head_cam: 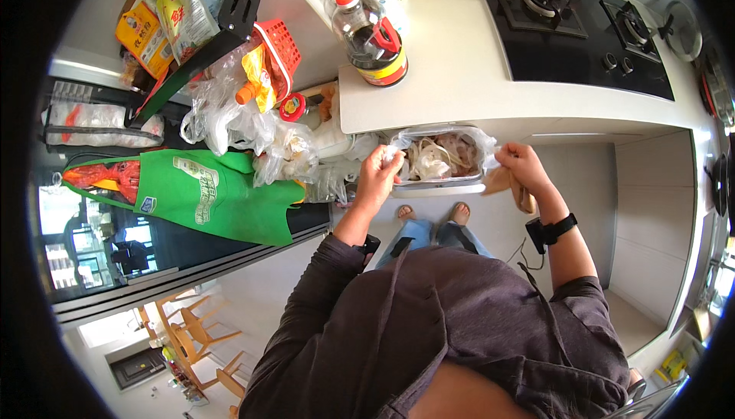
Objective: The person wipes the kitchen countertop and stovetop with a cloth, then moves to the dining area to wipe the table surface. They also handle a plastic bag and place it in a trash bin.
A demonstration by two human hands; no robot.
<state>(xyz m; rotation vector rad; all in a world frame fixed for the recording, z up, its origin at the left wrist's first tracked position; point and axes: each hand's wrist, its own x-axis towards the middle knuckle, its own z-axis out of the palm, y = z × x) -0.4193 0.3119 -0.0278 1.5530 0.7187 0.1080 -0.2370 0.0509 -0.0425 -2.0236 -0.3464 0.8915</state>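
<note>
A small trash bin (439, 190) lined with a clear plastic bag (485, 142) hangs or stands against the counter front; I cannot tell which. Crumpled plastic and other waste (430, 158) fill it. At the bin's left side, my left hand (378, 177) pinches the edge of the liner. My right hand (521, 167) is at the liner's right edge and also grips a brown cloth or paper piece (521, 196), which dangles below the fingers and is slightly blurred.
On the white counter (442, 86) stand a large sauce bottle with a red cap (373, 40) and a black gas hob (574, 28). To the left lie a green bag (221, 195), crumpled plastic bags (229, 120) and a red basket (281, 54). An open cabinet (652, 218) is at right.
</note>
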